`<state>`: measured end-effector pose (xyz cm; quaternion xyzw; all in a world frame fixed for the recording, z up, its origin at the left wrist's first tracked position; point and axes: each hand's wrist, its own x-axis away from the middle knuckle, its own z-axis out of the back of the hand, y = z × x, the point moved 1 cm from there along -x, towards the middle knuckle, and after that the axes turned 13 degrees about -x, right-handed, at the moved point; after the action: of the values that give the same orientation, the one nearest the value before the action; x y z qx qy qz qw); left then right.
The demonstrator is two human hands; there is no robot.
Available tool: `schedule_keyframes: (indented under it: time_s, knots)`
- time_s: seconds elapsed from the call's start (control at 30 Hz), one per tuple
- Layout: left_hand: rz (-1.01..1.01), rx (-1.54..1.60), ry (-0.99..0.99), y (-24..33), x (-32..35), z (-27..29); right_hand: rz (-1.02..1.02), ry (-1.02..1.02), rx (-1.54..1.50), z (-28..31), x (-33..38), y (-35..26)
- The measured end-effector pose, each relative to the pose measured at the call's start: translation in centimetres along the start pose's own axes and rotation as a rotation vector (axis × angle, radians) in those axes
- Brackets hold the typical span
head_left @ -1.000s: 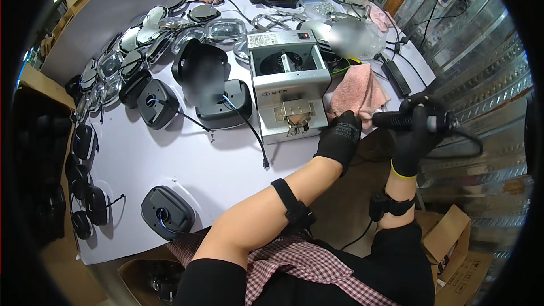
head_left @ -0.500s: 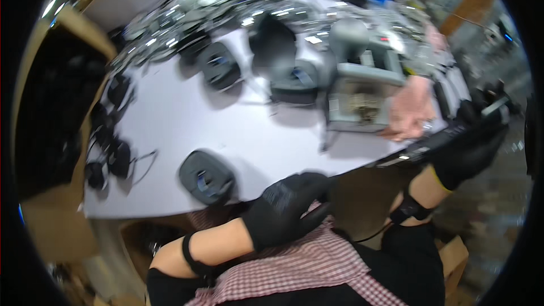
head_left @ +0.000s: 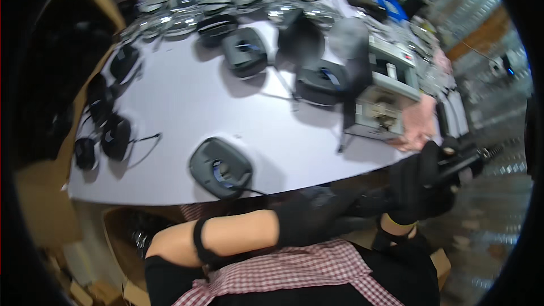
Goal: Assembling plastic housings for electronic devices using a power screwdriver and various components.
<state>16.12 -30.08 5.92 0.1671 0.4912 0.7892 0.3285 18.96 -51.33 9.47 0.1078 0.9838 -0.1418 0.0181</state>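
The right hand, in a black glove at the lower right of the frame, has its fingers wrapped around a dark power screwdriver, its slim end pointing to the right. The tool sits over the front edge of the white surface. The left hand, also gloved, lies at the lower centre, reaching toward the right hand; it is blurred, so I cannot tell whether its fingers are curled on anything, or whether it touches the tool's near end.

The step in hand appears to be handling the screwdriver, with no part under its tip. From this position, a move with it would call for a secure grip, the tip turned toward a workpiece, and the left hand free to steady that piece.

Nearest on the surface, at the lower centre-left, lies a dark rounded housing with a ring-shaped opening and a black lead. Similar housings stand farther up, near a grey screw-feeder-like machine at the right. A pink cloth rests just beside the machine, and glossy lens-like covers crowd the top of the frame.
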Motion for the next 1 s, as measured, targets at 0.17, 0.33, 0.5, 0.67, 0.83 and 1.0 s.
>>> schedule_keyframes:
  time_s: [0.17,0.33,0.5,0.67,0.83,1.0]
  knots:
    - [-0.068,-0.58,0.31,0.9,3.0,6.8,0.212,-0.588,0.241,-3.8,-3.2,-3.4]
    - [0.614,-0.723,0.858,-3.4,11.5,8.0,0.436,-0.452,0.478,-2.7,-7.1,-3.9]
    - [0.884,-0.129,0.908,-4.6,14.3,6.4,0.376,-0.639,0.652,-1.4,-8.8,-2.1]
    - [0.927,0.035,0.9,-4.7,12.1,6.4,0.181,-0.821,0.821,-2.0,-8.8,-1.2]
    - [0.713,0.248,0.813,-5.6,11.6,6.7,0.472,-0.554,0.932,-2.4,-6.7,1.2]
    - [0.687,0.376,0.738,-5.3,11.6,6.8,0.285,-0.575,0.759,-1.7,-7.8,-1.1]
